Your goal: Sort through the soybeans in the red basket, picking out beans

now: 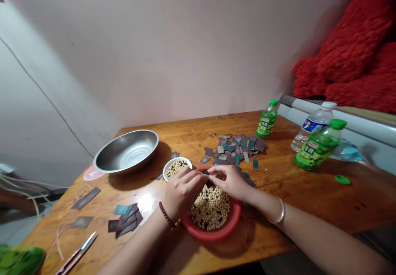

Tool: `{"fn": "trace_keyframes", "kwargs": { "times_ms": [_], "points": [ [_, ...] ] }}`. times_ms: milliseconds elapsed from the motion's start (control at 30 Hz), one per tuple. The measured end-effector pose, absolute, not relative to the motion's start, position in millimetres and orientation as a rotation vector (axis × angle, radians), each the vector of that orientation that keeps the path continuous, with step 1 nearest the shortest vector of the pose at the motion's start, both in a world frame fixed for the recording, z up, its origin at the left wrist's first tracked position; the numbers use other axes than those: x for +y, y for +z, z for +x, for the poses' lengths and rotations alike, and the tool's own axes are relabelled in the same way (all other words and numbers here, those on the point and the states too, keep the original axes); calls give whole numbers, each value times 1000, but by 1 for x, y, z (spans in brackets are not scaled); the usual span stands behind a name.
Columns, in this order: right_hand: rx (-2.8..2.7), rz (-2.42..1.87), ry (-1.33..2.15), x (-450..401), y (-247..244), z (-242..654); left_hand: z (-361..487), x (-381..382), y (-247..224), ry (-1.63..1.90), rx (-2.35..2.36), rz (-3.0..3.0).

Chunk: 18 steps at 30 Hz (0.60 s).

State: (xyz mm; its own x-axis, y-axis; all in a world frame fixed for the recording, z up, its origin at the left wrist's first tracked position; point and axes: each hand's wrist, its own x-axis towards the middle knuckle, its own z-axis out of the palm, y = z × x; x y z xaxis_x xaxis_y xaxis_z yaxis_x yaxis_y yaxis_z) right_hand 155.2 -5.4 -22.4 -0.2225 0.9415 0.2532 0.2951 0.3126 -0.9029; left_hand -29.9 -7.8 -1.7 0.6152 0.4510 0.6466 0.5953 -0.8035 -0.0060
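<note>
Two hands are pinching a small dark piece [205, 172] over the far side of the red bowl [213, 236].
The left hand [183, 189] is coming from the bowl's left and the right hand [234, 181] from its right; the fingertips of both are closing together on the piece, so neither hand is lying nearer. Fingers are hiding much of it, and I cannot tell its long axis. Pale and black balls [212, 209] are filling the bowl just below; a heap of flat pieces [239, 148] is lying behind it.

Hands [206, 181] over red bowl [213, 237], beads [213, 211], steel basin [126, 151]
</note>
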Motion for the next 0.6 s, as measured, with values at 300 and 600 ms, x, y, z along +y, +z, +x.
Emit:
{"fn": "trace_keyframes", "kwargs": {
  "times_ms": [300, 600],
  "points": [
    [-1702, -1123, 942, -7, -25, 154, -32, -8, -3, -1005, -857, -2623],
    [-1708, -1152, 902, -6, -27, 154, -31, -8, -3, -982, -857, -2583]
  ]
}}
